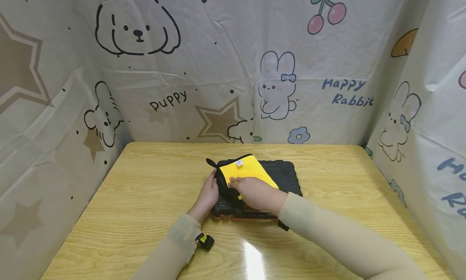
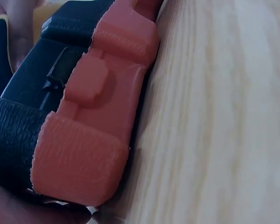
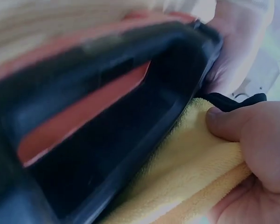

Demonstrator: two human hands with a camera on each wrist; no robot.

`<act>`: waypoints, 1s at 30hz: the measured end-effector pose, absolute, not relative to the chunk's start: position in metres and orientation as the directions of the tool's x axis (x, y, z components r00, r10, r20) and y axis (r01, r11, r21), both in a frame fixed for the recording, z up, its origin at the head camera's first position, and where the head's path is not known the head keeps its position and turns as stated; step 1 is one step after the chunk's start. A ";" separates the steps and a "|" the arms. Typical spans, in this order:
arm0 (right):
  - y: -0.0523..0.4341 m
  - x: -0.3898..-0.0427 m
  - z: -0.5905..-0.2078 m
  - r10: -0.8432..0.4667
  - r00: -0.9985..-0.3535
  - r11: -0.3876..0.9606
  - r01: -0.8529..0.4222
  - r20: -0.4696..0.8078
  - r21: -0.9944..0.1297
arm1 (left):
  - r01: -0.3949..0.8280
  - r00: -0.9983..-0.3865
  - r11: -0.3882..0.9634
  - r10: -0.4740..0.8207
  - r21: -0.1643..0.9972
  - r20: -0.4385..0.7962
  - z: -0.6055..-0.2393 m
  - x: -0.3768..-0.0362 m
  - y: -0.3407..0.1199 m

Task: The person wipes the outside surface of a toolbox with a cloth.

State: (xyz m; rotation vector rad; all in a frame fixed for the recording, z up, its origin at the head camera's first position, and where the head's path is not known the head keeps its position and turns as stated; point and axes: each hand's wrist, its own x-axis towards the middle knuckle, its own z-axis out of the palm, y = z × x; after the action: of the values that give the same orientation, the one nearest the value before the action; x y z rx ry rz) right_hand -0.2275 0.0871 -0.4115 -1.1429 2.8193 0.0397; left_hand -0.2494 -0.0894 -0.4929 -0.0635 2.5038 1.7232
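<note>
A black plastic case [image 1: 285, 172] with an orange-red lower half [image 2: 79, 158] lies flat on the table. Over its top is a yellow cloth [image 1: 255, 170] with black edging, a small white tag and a black loop at one corner. My right hand [image 1: 256, 193] pinches the cloth, thumb on top, its plush folds [image 3: 191, 154] bunched beside the case's handle slot in the right wrist view. At the case's left end, my left hand [image 1: 209, 195] grips the side; its fingers are partly hidden by the case and cloth.
The wooden table [image 1: 145, 199] stretches around the case. A patterned curtain [image 1: 218, 69] hangs behind the table and along both sides. On the left wrist sits a small black device [image 1: 205, 241]; a bright reflection lies near the front.
</note>
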 end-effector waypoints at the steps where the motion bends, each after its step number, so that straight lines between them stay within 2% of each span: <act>1: 0.088 -0.230 -0.411 -0.689 -0.718 0.723 -0.690 -0.099 -0.025 | -0.089 -0.994 0.366 0.023 0.926 -0.104 -0.493 -0.249 -0.090; 6: 0.088 -0.246 -0.411 -0.658 -0.747 0.753 -0.654 -0.093 -0.071 | -0.078 -0.995 0.373 0.030 0.924 -0.096 -0.493 -0.248 -0.091; 13: 0.089 -0.262 -0.411 -0.615 -0.784 0.789 -0.611 -0.088 -0.073 | -0.067 -0.995 0.363 0.045 0.929 -0.089 -0.492 -0.248 -0.091; 30: 0.089 -0.277 -0.411 -0.550 -0.827 0.835 -0.545 -0.113 -0.076 | -0.089 -0.993 0.360 0.040 0.929 -0.110 -0.492 -0.247 -0.091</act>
State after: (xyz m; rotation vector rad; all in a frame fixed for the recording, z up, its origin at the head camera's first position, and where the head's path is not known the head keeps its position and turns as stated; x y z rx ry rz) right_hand -0.2767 0.0889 -0.4115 -0.8643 2.8837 -0.0605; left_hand -0.2474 -0.0906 -0.4918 -0.0445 2.4944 1.7150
